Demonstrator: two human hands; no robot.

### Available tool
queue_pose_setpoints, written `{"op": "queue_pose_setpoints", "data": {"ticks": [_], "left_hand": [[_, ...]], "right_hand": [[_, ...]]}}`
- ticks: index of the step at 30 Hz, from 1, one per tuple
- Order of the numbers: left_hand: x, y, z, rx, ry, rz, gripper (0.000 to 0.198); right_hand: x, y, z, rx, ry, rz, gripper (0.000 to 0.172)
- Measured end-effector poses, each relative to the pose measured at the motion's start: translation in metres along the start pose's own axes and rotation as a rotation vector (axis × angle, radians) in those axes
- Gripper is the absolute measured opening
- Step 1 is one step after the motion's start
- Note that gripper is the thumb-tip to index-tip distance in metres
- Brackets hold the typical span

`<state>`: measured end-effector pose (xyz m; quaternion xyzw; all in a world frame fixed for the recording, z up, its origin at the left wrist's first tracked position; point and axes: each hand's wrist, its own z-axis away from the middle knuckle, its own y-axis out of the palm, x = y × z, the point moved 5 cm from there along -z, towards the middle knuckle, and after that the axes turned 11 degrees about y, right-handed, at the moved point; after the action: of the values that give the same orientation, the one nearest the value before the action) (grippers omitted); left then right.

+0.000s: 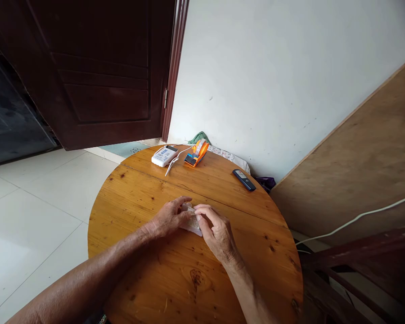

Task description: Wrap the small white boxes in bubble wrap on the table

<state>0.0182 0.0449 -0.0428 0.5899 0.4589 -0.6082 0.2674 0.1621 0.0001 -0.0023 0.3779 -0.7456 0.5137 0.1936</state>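
Note:
A small clear plastic packet with pale contents lies on the round wooden table; its contents are too small to make out. My left hand holds it from the left, thumb across the top and fingers along the far side. From the right, my right hand pinches the packet's upper part between thumb and fingers, close to the left thumb. Both hands partly cover the packet.
Toward the table's far edge are a white box-like device with a white cable and an orange tape dispenser. A dark remote-like device lies at the right. Behind stand a white wall and a dark red door.

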Motion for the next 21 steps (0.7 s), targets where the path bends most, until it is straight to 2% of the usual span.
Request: {"op": "queue_pose_setpoints", "data": {"ticks": [8, 11, 16, 21], "left_hand": [[-0.006, -0.008, 0.002, 0.051, -0.031, 0.049, 0.054], [-0.004, -0.007, 0.002, 0.035, -0.017, -0.044, 0.056], [0.003, -0.004, 0.001, 0.002, 0.009, -0.099, 0.062], [-0.003, -0.002, 0.001, -0.024, 0.046, -0.188, 0.059]], "right_hand": [[0.015, -0.013, 0.004, 0.003, -0.230, 0.311, 0.021], [0.017, -0.015, 0.005, -0.009, -0.242, 0.320, 0.022], [0.013, -0.020, 0.005, -0.106, -0.204, 0.204, 0.024], [0.011, -0.013, 0.004, -0.038, -0.210, 0.265, 0.023]]}}
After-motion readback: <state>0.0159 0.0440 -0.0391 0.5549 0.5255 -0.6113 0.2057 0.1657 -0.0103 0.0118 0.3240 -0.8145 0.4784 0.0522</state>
